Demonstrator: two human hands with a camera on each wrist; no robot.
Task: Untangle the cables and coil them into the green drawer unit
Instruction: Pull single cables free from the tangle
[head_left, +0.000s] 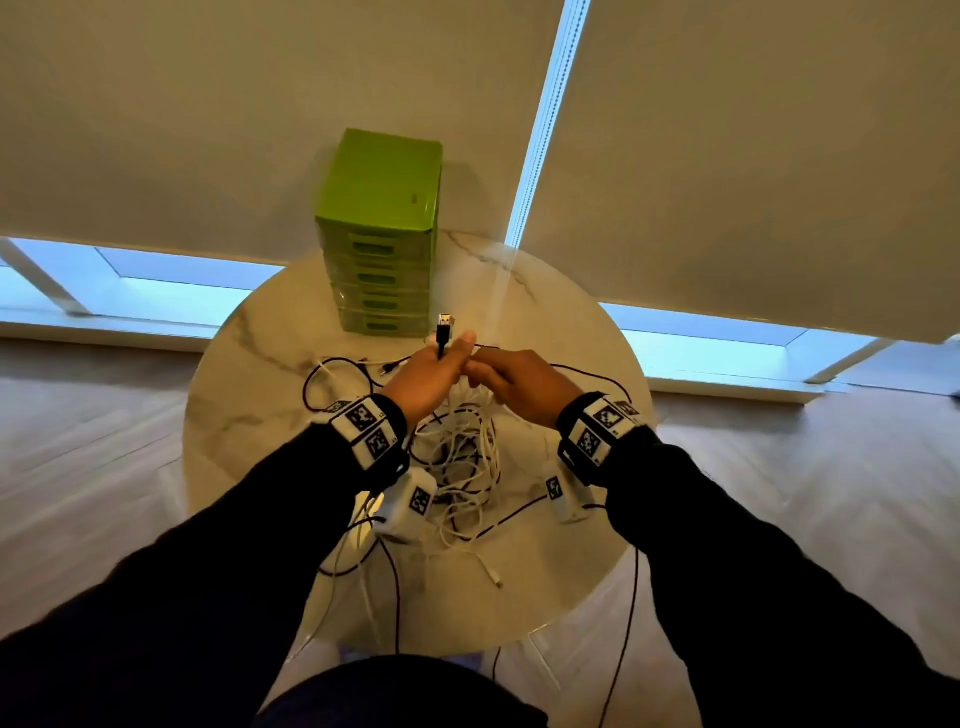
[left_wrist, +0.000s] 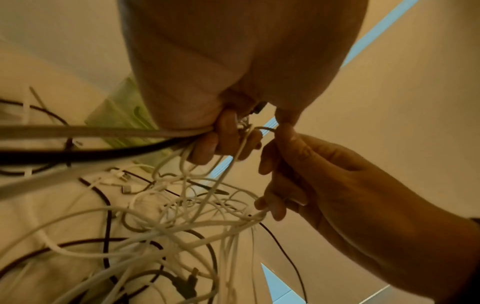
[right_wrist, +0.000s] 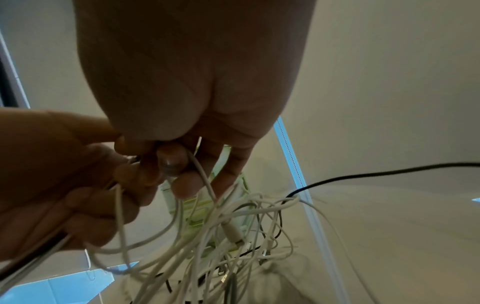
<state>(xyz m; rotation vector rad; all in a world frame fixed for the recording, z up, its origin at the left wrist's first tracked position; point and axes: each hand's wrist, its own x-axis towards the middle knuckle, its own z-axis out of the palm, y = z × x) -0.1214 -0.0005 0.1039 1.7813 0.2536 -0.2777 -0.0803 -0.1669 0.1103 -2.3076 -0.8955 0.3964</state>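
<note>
Your left hand (head_left: 428, 376) grips the black USB-plug cable (head_left: 443, 335), right hand (head_left: 514, 382) pinches white strands of the tangled cable pile (head_left: 457, 462) mid-table; feed black out slowly, green plastic drawer unit (head_left: 382, 234) waits shut at the far edge.

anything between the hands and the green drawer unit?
Head view: mostly bare marble table. Only the black USB plug, held up by the left hand, crosses the front of the green drawer unit. The right hand pinches cable beside it.

Your drawer unit (head_left: 382, 244) stands at the far side of the desk (head_left: 561, 322), with the tangled cables (head_left: 457, 462) heaped nearer you, below both hands.
</note>
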